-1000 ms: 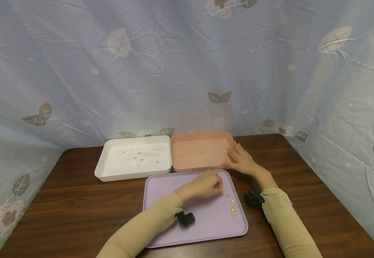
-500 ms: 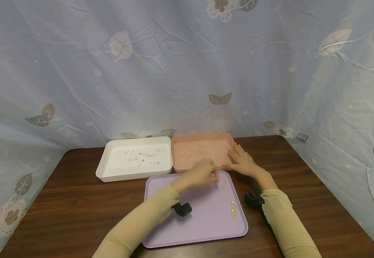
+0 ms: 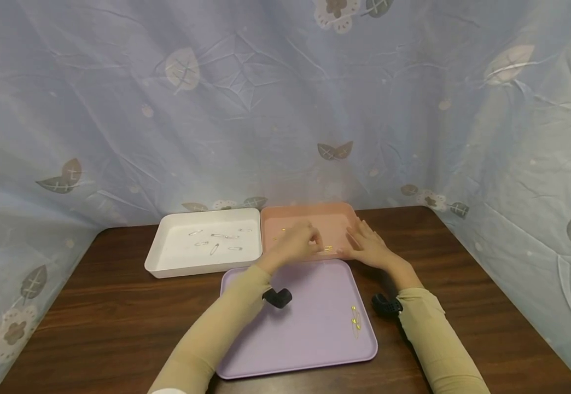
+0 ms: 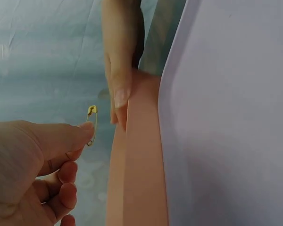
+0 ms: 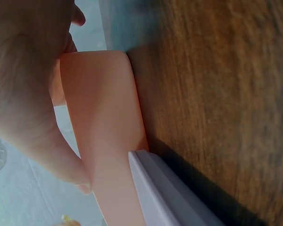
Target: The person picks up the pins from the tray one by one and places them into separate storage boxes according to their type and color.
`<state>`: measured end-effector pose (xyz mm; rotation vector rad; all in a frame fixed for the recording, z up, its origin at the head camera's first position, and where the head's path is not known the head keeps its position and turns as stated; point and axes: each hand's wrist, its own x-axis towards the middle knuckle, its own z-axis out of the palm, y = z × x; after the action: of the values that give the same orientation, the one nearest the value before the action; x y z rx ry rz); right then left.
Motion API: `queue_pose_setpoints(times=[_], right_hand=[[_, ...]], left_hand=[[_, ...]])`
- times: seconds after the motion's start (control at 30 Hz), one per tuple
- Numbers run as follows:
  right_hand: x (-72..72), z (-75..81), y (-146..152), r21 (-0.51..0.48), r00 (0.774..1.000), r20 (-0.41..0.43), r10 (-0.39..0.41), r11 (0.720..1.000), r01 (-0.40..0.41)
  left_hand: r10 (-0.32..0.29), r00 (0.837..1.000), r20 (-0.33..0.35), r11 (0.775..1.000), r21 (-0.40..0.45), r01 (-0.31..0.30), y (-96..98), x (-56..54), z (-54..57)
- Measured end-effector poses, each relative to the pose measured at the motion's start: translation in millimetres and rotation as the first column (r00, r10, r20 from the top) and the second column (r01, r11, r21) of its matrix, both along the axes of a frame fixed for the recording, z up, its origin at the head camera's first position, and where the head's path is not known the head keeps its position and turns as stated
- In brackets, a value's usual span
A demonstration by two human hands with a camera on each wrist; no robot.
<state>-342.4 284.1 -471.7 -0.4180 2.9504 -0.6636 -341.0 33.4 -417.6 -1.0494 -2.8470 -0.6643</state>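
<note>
My left hand [image 3: 296, 241] is over the front part of the pink tray [image 3: 334, 216]. Between its thumb and forefinger it pinches a gold safety pin [image 4: 92, 125], clasp end up, the other fingers curled beneath. My right hand [image 3: 370, 246] rests on the right front corner of that tray. Its fingers are spread over the side, and the thumb [image 5: 68, 165] lies along the front rim. Other gold pins lie inside the pink tray, partly hidden behind the left hand. Several more gold safety pins [image 3: 356, 320] lie together near the right edge of the lilac tray [image 3: 310, 339].
Left of the pink tray, and side by side with it, stands a white tray [image 3: 177, 249] with several silver safety pins [image 3: 214, 249]. The lilac tray sits in front of them on the dark wooden table [image 3: 118, 312]. A patterned cloth [image 3: 285, 109] hangs behind and at the sides.
The left hand has lifted a gold safety pin off the lilac tray and carried it up and forward over the pink tray. My right hand has stayed on the pink tray's corner.
</note>
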Motion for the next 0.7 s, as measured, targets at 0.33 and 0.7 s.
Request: queue_pose_setpoints(times=[0.33,0.7], right_hand=[[1.5,9.3,2,0.098,1.000,-0.025,0.017,0.995,-0.015],[0.9,9.7,16,0.136,0.996,-0.079,0.032,0.990,-0.021]], left_hand=[[0.114,0.983,0.141,0.988,0.092,-0.128,1.3,-22.9,-8.5],[0.196,0.965,0.173,0.975,0.068,-0.210,10.6,-37.6,-19.7]])
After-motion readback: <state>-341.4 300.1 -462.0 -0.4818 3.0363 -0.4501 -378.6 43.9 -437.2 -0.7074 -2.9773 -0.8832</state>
